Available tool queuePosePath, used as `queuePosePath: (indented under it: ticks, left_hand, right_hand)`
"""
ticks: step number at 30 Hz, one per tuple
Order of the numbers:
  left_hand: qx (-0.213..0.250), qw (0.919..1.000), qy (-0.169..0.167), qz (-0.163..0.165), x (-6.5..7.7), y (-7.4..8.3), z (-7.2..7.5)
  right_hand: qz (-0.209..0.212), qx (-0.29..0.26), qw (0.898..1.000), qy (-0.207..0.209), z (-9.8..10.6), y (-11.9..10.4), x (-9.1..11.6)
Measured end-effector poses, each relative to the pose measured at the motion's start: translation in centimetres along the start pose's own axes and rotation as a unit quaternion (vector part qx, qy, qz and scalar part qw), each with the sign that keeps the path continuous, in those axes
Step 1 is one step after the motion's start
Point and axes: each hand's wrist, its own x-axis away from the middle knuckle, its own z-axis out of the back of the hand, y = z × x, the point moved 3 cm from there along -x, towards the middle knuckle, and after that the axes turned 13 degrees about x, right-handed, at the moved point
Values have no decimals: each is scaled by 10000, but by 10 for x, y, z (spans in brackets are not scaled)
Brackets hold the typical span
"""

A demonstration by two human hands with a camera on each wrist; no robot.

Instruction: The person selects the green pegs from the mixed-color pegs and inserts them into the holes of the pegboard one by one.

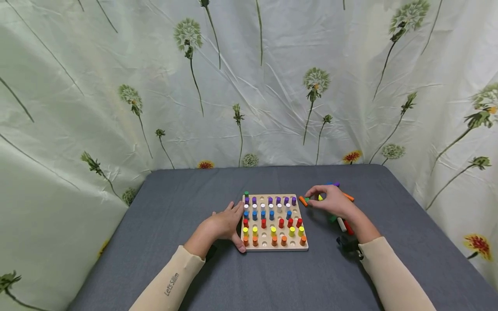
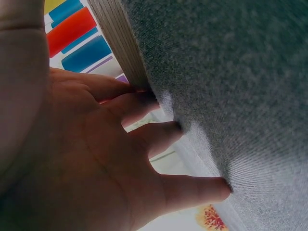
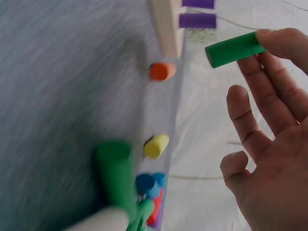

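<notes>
Green peg (image 3: 233,50) sits pinched at one end in your right hand (image 1: 330,201); grip lightly and let your left hand (image 1: 225,223), fingers spread, steady the pegboard (image 1: 272,249).

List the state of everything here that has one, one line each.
Board: flat on table, some holes empty
Board pegs: upright in holes
Held green peg: off the table
Right hand: pinching that peg
Left hand: fingers spread, at board's left edge
Near orange peg: loose, lying beside board
Loose white peg: lying on table
Loose red peg: lying on table
Curtain: hanging, creased
</notes>
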Motion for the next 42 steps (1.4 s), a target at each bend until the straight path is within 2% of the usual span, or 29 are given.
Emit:
queuePosePath:
  ticks: [9,16,24,33,42]
  left_hand:
    - [-38,10000,9,-12,1,0,1]
    - [-53,10000,-20,26,0,0,0]
    - [-92,9999,-1,52,2,2,0]
    - [-140,9999,23,36,3,3,0]
    - [-89,10000,6,30,3,4,1]
  right_hand:
    - [133,-832,9961,254,4,-24,-15]
    - [122,-1402,9900,44,0,-41,-37]
    - [263,-1758,9839,-174,-8,-58,-68]
    - [474,-1850,9804,-476,-23,-79,-94]
    - [527,-1554,9828,-845,-45,-92,-106]
